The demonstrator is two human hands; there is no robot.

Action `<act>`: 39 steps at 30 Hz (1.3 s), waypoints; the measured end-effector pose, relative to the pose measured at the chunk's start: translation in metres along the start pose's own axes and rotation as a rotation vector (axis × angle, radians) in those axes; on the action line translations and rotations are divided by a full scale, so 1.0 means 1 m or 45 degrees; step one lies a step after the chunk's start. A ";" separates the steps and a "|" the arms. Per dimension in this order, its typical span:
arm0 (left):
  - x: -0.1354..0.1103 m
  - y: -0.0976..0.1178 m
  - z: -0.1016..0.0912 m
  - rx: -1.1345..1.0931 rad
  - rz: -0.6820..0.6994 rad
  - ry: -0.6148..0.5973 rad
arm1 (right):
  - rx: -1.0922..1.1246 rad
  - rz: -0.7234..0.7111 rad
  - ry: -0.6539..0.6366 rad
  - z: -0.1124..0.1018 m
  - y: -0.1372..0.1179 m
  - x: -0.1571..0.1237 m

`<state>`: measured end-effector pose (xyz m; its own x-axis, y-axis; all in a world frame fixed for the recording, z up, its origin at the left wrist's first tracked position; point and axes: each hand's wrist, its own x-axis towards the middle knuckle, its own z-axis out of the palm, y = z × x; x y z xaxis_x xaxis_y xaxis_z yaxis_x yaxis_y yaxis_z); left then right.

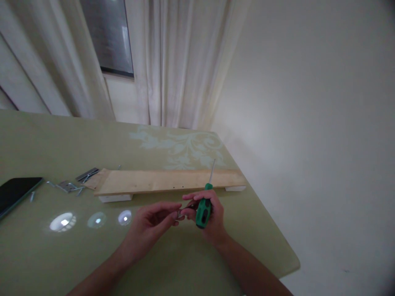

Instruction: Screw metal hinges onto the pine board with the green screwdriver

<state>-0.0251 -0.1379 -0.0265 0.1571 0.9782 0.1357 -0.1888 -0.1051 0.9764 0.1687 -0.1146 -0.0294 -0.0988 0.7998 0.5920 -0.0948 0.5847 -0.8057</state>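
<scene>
My right hand (212, 211) is closed around a screwdriver (203, 211) with a green and black handle, its thin shaft pointing up and away. The fingers of my left hand (156, 224) pinch a small metal piece (179, 213), which the right fingertips also meet; its kind is too small to make out. Just beyond both hands lies a long wooden board (154, 181) with two small dark holes near its front edge. White blocks (115, 198) support it at both ends.
Several screws and metal plates (66, 186) lie left of the board, beside a dark phone (17, 191). The green table's (253, 246) right edge runs close to a pale wall. Curtains (185, 61) hang behind, at the table's far edge.
</scene>
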 end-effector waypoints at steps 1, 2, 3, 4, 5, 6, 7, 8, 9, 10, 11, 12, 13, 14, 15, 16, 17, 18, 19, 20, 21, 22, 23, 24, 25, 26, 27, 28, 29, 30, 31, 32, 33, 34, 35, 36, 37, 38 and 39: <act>0.000 -0.001 0.000 -0.003 0.005 -0.001 | 0.005 0.002 0.002 0.000 0.000 0.000; 0.000 -0.001 0.000 -0.004 0.008 -0.003 | 0.009 0.005 0.005 0.000 0.001 0.000; 0.000 -0.002 -0.001 -0.004 0.010 -0.005 | 0.013 0.013 0.003 0.000 0.001 0.000; 0.000 -0.002 -0.001 -0.002 0.010 -0.009 | 0.016 0.020 0.001 0.000 0.001 0.000; 0.000 -0.003 -0.001 0.000 0.010 -0.012 | 0.020 0.025 -0.001 0.000 0.001 0.000; 0.000 -0.003 -0.001 0.002 0.009 -0.015 | 0.022 0.028 -0.002 0.000 0.001 0.000; 0.000 -0.003 -0.002 0.005 0.008 -0.018 | 0.022 0.026 -0.001 0.000 0.001 0.000; 0.000 -0.003 -0.002 0.005 0.006 -0.021 | 0.020 0.024 -0.001 -0.001 0.002 -0.001; 0.000 -0.003 -0.003 0.002 0.004 -0.025 | 0.015 0.019 -0.004 -0.001 0.002 -0.001; 0.001 -0.003 -0.003 -0.002 -0.001 -0.030 | 0.006 0.012 -0.012 -0.002 0.003 -0.002; 0.001 -0.003 -0.004 -0.007 -0.006 -0.039 | -0.006 0.001 -0.022 -0.002 0.003 -0.002; 0.001 -0.004 -0.005 -0.014 -0.009 -0.053 | -0.018 -0.012 -0.033 -0.003 0.004 -0.003; 0.001 -0.005 -0.005 -0.023 -0.008 -0.070 | -0.032 -0.023 -0.045 -0.003 0.004 -0.003; 0.002 -0.006 -0.006 -0.035 -0.004 -0.089 | -0.050 -0.036 -0.056 -0.004 0.005 -0.003; 0.002 -0.006 -0.006 -0.048 0.002 -0.107 | -0.067 -0.057 -0.065 -0.005 0.005 -0.003; 0.002 -0.007 -0.007 -0.059 0.010 -0.120 | -0.086 -0.083 -0.077 -0.005 0.005 -0.002; 0.002 -0.008 -0.007 -0.065 0.020 -0.128 | -0.108 -0.113 -0.089 -0.006 0.005 -0.002; 0.003 -0.009 -0.007 -0.062 0.033 -0.132 | -0.132 -0.147 -0.100 -0.007 0.005 -0.002; 0.003 -0.009 -0.007 -0.048 0.050 -0.133 | -0.156 -0.180 -0.110 -0.008 0.004 -0.001; 0.003 -0.009 -0.008 -0.020 0.076 -0.134 | -0.175 -0.204 -0.123 -0.008 0.004 -0.001; 0.003 -0.008 -0.008 0.022 0.114 -0.136 | -0.190 -0.219 -0.135 -0.009 0.003 -0.001; 0.002 -0.008 -0.009 0.079 0.169 -0.138 | -0.199 -0.231 -0.147 -0.010 0.003 -0.001; 0.002 -0.006 -0.010 0.156 0.240 -0.140 | -0.204 -0.245 -0.159 -0.011 0.002 0.000; 0.002 -0.005 -0.012 0.253 0.323 -0.144 | -0.209 -0.259 -0.171 -0.011 0.002 0.000; 0.003 -0.004 -0.013 0.363 0.411 -0.154 | -0.213 -0.273 -0.183 -0.011 0.001 0.001; 0.003 -0.003 -0.015 0.471 0.496 -0.164 | -0.218 -0.287 -0.193 -0.012 0.000 0.001; 0.004 -0.001 -0.017 0.563 0.568 -0.174 | -0.222 -0.296 -0.204 -0.012 0.000 0.002; 0.004 0.000 -0.018 0.627 0.621 -0.185 | -0.227 -0.302 -0.212 -0.012 -0.001 0.003; 0.005 0.000 -0.019 0.662 0.651 -0.196 | -0.232 -0.305 -0.219 -0.012 -0.001 0.003; 0.005 0.001 -0.020 0.670 0.666 -0.202 | -0.236 -0.303 -0.225 -0.013 -0.001 0.004; 0.006 0.002 -0.020 0.663 0.667 -0.209 | -0.236 -0.302 -0.232 -0.013 -0.002 0.005; 0.006 0.002 -0.020 0.651 0.654 -0.213 | -0.230 -0.296 -0.242 -0.013 -0.002 0.005; 0.006 0.002 -0.020 0.637 0.636 -0.219 | -0.216 -0.290 -0.250 -0.014 -0.002 0.005; 0.006 0.002 -0.020 0.625 0.618 -0.224 | -0.201 -0.276 -0.261 -0.014 -0.002 0.006; 0.006 0.003 -0.020 0.616 0.602 -0.228 | -0.183 -0.257 -0.273 -0.015 -0.001 0.006; 0.005 0.003 -0.020 0.609 0.591 -0.235 | -0.169 -0.238 -0.280 -0.015 -0.001 0.006; 0.006 0.002 -0.021 0.603 0.584 -0.243 | -0.165 -0.217 -0.284 -0.015 -0.001 0.007; 0.006 0.002 -0.021 0.600 0.582 -0.252 | -0.168 -0.196 -0.290 -0.015 -0.001 0.007; 0.006 0.002 -0.021 0.599 0.580 -0.263 | -0.174 -0.175 -0.297 -0.016 -0.001 0.007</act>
<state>-0.0453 -0.1285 -0.0270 0.3520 0.7689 0.5338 0.1539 -0.6100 0.7773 0.1836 -0.1073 -0.0252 -0.3209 0.6683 0.6712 0.0093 0.7108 -0.7033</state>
